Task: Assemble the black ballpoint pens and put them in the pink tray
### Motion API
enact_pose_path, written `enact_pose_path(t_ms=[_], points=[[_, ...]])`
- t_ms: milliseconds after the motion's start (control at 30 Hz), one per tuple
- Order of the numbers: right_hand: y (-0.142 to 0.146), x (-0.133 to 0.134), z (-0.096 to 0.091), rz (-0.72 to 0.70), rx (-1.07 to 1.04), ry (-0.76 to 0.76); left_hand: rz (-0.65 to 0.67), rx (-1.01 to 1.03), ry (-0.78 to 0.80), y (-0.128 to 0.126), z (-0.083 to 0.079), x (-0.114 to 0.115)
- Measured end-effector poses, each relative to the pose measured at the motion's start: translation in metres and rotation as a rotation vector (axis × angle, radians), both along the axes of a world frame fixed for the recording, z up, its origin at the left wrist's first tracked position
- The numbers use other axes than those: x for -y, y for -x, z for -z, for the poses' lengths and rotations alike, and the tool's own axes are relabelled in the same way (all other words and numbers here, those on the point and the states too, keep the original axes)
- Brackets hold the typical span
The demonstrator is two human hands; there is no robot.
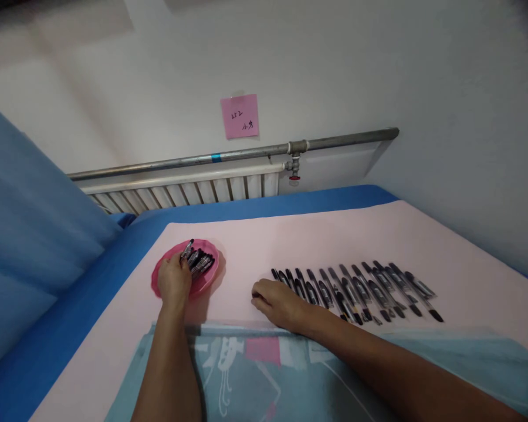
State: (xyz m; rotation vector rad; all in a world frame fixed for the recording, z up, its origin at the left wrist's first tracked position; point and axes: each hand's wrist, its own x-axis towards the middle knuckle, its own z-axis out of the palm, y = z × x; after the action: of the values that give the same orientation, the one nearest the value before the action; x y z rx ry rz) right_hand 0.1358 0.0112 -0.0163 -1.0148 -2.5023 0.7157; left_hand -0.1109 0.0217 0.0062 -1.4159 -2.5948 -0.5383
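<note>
Left hand (175, 280): at the pink plate (205, 285), fingers apparently pinching one pen (187, 249), which tilts upward. Other pens (201, 266) lie heaped in the plate; more lie side by side in slanting rows on the sheet (246, 246), several overlapping. Right hand (281, 302): just beside the left end of the rows, fingers curled inward; cannot tell whether they pinch anything.

Handling, by judgement: each pen should be light, stiff and smooth, liable to roll or slip, hardly fragile. Best hold is mid-barrel, from above; where they lie close, neighbours may be nudged. The plate looks light and may slide if its rim is pressed.

Edges: the plate sits toward the left edge of the sheet, with the blue cover (290, 202) beyond. A printed cloth (229, 387) borders the near side. Room for moving lies between plate and right hand, and behind the rows
</note>
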Motion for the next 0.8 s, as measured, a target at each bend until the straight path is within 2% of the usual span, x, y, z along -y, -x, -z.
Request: enact_pose_path(t_ms=[100,200,267,467,567,700,733,800], points=[[0.0,0.001,0.001,-0.006,-0.002,-0.023,0.015,-0.012,0.111,0.004,0.004,-0.005],[0.0,0.0,-0.001,-0.032,-0.056,-0.005,0.02,0.007,0.147,0.006,0.007,-0.007],[-0.004,-0.004,-0.006,-0.001,-0.127,-0.007,0.02,0.02,0.165,0.006,0.009,-0.008],[-0.032,-0.024,-0.035,0.334,-0.352,-0.049,0.026,0.056,0.184,0.006,0.011,-0.007],[-0.049,-0.024,-0.044,0.404,-0.358,-0.062,0.016,0.055,0.165,0.007,0.009,-0.006],[-0.064,-0.011,-0.042,0.459,-0.305,-0.057,0.004,-0.004,0.028,-0.011,-0.001,-0.001],[-0.067,-0.007,-0.039,0.463,-0.292,-0.057,0.039,-0.043,-0.09,-0.021,-0.003,0.001],[-0.072,-0.001,-0.034,0.461,-0.263,-0.063,0.22,-0.054,-0.244,-0.049,-0.003,0.007]])
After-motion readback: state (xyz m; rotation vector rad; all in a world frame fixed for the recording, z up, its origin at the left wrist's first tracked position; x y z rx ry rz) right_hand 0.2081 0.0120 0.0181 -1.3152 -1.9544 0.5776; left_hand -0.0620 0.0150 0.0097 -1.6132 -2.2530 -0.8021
